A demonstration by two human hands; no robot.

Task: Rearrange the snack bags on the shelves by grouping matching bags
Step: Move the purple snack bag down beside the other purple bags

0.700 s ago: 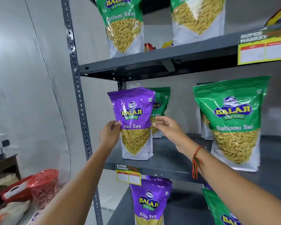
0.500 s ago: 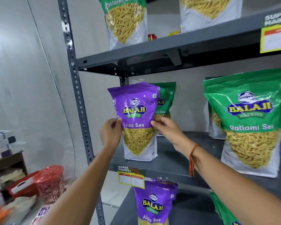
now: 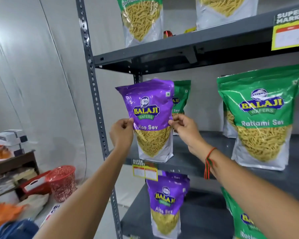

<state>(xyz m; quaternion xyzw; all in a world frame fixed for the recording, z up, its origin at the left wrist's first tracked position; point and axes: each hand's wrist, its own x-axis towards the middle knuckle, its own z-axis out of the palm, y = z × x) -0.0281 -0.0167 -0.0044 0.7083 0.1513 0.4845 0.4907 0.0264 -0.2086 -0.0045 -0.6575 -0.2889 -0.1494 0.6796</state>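
Note:
A purple Aloo Sev bag [image 3: 148,107] is held upright at the left end of the middle shelf [image 3: 205,163], its bottom at the shelf's front edge. My left hand [image 3: 122,132] pinches its left edge and my right hand [image 3: 184,126] pinches its right edge. Behind it stands a green Ratlami Sev bag [image 3: 180,99], partly hidden. A large green Ratlami Sev bag [image 3: 261,116] stands to the right on the same shelf. Another purple Aloo Sev bag [image 3: 166,202] stands on the lower shelf. Green bags [image 3: 141,19] stand on the top shelf.
The grey slotted upright [image 3: 93,100] of the rack runs just left of the held bag. A yellow price tag [image 3: 144,170] hangs on the middle shelf's edge. A red mesh basket [image 3: 62,181] and a cluttered wooden table [image 3: 12,163] sit at the lower left by the wall.
Both hands have closed on the purple bag's edges and lifted it slightly. The view has shifted down and closer to the shelf.

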